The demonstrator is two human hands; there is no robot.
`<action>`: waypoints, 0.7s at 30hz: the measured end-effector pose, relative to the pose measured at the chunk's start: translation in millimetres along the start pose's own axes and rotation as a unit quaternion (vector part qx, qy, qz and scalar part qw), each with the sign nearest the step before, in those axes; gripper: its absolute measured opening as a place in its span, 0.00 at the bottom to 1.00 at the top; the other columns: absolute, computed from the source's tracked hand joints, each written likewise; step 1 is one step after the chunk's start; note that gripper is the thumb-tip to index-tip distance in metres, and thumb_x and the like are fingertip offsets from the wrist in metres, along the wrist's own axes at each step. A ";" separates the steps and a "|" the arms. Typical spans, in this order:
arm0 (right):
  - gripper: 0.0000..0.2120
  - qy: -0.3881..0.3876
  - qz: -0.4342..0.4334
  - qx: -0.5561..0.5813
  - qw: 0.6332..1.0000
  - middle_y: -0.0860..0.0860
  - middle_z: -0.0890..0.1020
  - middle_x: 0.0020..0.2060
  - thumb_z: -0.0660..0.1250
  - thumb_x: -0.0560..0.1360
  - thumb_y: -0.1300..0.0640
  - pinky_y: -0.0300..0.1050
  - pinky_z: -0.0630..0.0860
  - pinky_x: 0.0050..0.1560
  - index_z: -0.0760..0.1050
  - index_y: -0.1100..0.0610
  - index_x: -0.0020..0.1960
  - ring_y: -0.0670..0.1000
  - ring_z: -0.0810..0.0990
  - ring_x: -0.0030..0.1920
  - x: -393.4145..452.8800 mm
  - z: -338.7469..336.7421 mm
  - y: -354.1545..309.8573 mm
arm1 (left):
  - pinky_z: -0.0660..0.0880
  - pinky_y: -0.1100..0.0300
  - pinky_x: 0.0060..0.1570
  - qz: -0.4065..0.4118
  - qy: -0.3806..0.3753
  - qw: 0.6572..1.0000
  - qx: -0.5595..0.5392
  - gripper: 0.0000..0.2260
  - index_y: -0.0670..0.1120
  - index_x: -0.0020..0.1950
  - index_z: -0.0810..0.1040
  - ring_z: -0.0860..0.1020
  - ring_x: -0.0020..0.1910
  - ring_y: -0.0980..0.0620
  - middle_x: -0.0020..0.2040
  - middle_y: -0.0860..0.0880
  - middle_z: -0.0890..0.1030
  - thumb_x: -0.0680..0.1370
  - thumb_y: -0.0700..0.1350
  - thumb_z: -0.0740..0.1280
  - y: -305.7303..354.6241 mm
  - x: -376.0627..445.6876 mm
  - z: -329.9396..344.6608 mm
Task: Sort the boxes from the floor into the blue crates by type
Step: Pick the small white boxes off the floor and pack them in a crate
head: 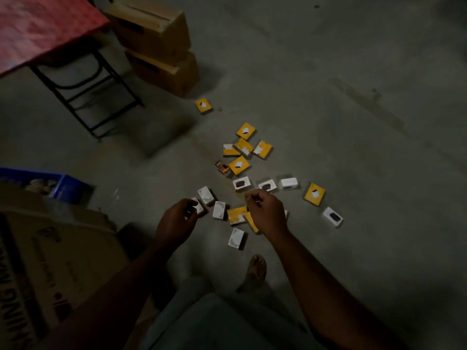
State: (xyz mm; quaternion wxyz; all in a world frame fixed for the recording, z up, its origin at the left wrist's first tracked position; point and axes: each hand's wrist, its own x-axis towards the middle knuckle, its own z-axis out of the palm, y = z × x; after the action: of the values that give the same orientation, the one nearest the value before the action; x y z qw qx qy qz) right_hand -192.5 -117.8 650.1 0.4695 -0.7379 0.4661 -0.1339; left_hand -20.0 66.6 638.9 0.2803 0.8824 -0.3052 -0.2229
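Floor [328,122], dim light. Yellow boxes [246,131]: nine counted, two part-hidden under the right grip [265,213], rest beyond it. White boxes [241,183]: eight counted, ringing both grips. One dark orange-marked box [222,168]. Blue crate [65,185]: one, far left of the left grip [177,218]. Left grip curled around a white box [197,207]; right grip fingers curled, contents cannot tell

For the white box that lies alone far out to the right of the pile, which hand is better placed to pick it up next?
The right hand. It is nearer the lone white box, and the floor between them is bare. The left hand is on the far side of the pile and already holds a small white box.
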 end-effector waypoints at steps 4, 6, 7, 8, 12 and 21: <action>0.05 -0.051 0.000 -0.002 0.999 0.48 0.86 0.46 0.69 0.79 0.54 0.47 0.80 0.49 0.83 0.50 0.52 0.49 0.83 0.48 23.6 11.2 0.7 | 0.78 0.55 0.47 -0.028 0.013 1.000 0.002 0.11 0.50 0.59 0.80 0.81 0.44 0.55 0.48 0.53 0.83 0.77 0.43 0.70 -3.6 -0.3 5.8; 0.06 -0.062 0.003 -0.012 0.998 0.48 0.86 0.47 0.68 0.79 0.53 0.48 0.80 0.50 0.83 0.50 0.52 0.50 0.83 0.49 35.5 18.5 0.3 | 0.79 0.55 0.47 -0.051 0.015 0.999 0.001 0.11 0.52 0.59 0.80 0.81 0.44 0.56 0.47 0.55 0.83 0.77 0.44 0.69 -10.8 2.4 9.2; 0.06 -0.066 0.004 -0.016 0.998 0.48 0.86 0.48 0.68 0.79 0.53 0.49 0.80 0.50 0.84 0.50 0.53 0.50 0.83 0.50 41.8 23.6 -0.4 | 0.79 0.55 0.47 -0.060 0.015 0.998 -0.001 0.11 0.52 0.59 0.80 0.81 0.44 0.56 0.47 0.55 0.83 0.77 0.44 0.69 -14.4 4.6 10.2; 0.06 -0.072 0.006 -0.022 0.997 0.48 0.86 0.48 0.68 0.79 0.53 0.49 0.80 0.51 0.83 0.50 0.53 0.51 0.83 0.50 48.0 29.5 -2.6 | 0.79 0.54 0.47 -0.066 0.016 0.998 -0.001 0.11 0.53 0.59 0.80 0.81 0.44 0.56 0.47 0.56 0.83 0.77 0.44 0.69 -18.2 7.8 10.9; 0.06 -0.106 -0.008 -0.047 0.993 0.50 0.86 0.48 0.68 0.79 0.54 0.49 0.80 0.50 0.83 0.51 0.52 0.53 0.83 0.50 75.8 64.6 -22.2 | 0.79 0.56 0.46 -0.082 0.016 0.996 -0.013 0.10 0.52 0.59 0.79 0.82 0.44 0.56 0.46 0.56 0.82 0.77 0.45 0.69 -31.4 33.3 9.5; 0.06 -0.156 0.022 -0.114 0.981 0.51 0.86 0.48 0.67 0.79 0.56 0.40 0.74 0.46 0.83 0.53 0.52 0.51 0.83 0.50 161.3 183.7 -25.7 | 0.79 0.55 0.49 -0.168 -0.057 0.982 -0.061 0.13 0.51 0.62 0.77 0.81 0.48 0.53 0.51 0.53 0.82 0.78 0.50 0.68 -94.7 150.0 47.6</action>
State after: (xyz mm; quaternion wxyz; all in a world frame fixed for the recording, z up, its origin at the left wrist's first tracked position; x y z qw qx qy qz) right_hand 24.1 -141.5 536.3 0.4521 -0.7877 0.4157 0.0475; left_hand 99.4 12.2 510.4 0.2742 0.8881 -0.1540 -0.3353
